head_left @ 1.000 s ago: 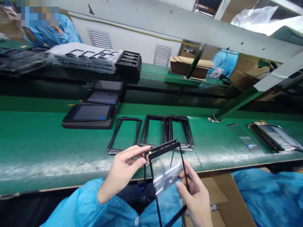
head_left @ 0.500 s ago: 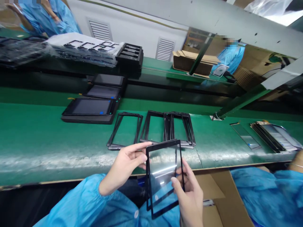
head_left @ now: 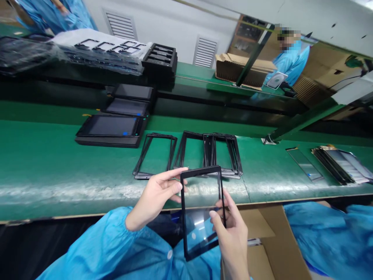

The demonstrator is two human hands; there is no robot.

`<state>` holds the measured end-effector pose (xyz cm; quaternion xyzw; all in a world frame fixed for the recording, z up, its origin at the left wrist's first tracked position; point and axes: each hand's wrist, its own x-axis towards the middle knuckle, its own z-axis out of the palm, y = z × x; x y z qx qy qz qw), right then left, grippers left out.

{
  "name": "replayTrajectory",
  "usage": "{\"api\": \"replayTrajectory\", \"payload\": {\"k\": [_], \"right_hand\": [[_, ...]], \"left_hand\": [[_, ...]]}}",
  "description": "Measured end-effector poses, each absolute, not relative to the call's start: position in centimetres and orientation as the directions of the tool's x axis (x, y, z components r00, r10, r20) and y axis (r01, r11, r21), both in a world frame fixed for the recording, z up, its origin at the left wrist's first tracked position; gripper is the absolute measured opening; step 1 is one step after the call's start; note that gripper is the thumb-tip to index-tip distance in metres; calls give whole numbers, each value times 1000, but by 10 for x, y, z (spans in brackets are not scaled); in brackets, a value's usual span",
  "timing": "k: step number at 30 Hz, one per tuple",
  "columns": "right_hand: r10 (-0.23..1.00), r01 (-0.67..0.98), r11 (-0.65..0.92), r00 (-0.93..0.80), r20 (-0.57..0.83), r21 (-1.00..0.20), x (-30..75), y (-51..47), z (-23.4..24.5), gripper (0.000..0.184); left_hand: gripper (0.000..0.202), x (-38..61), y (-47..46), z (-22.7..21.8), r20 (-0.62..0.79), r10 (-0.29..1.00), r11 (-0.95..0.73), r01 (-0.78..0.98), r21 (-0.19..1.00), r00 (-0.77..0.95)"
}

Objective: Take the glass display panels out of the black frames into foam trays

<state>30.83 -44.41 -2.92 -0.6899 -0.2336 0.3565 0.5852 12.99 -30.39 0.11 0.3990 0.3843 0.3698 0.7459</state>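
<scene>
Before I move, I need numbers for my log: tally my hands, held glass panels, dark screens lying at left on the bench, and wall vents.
Hands: 2
Held glass panel: 1
Dark screens: 3
Wall vents: 2
Total: 8

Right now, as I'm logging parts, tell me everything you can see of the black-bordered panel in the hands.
The panel is rectangular, with a see-through, glossy middle, like glass or clear plastic, catching bright glints, and a black border, broader along the top. It is held up, slightly tilted, near the green bench's front edge. The left hand holds its upper left edge; the right hand grips its right side, thumb across the front.
</scene>
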Motion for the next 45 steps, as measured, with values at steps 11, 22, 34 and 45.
{"api": "replayTrajectory", "payload": {"k": [11,22,34,45], "right_hand": [[743,-52,-231,635,-211,-972,307,-446,-34,65],[824,175,-55,564,54,-983,343,-424,-5,52],[853,0,-119,511,-103,-993,346,-417,8,26],[931,-131,-68,347,-110,-989,327,-398,8,40]], "left_hand": [[51,129,-306,-2,-279,865,395,-224,891,417],[40,124,-311,9,-216,876,229,23,973,431],[33,114,-308,15,-188,873,165,90,982,450],[59,130,-305,31,-7,615,-465,371,804,788]]}}
